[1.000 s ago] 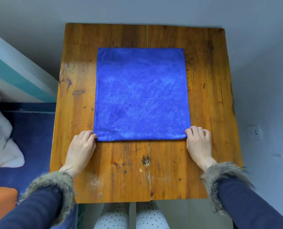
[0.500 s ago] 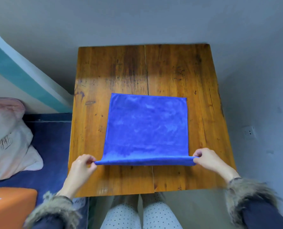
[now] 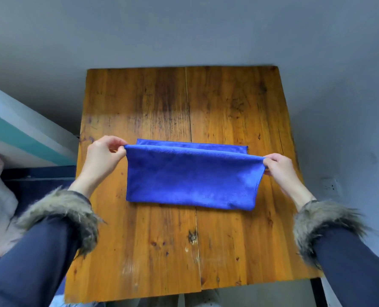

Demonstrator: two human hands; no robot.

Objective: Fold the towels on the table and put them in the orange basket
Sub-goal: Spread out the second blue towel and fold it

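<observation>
The person is holding a blue towel (image 3: pixel 190 178) over the middle of the wooden table (image 3: pixel 162 103), doubling it over itself. The left hand (image 3: pixel 102 156) is pinching one corner of the raised edge between thumb and fingers, and the right hand (image 3: pixel 279 169) is pinching the other. The fold is lying on the wood, with the far edge showing just behind the lifted layer.
</observation>
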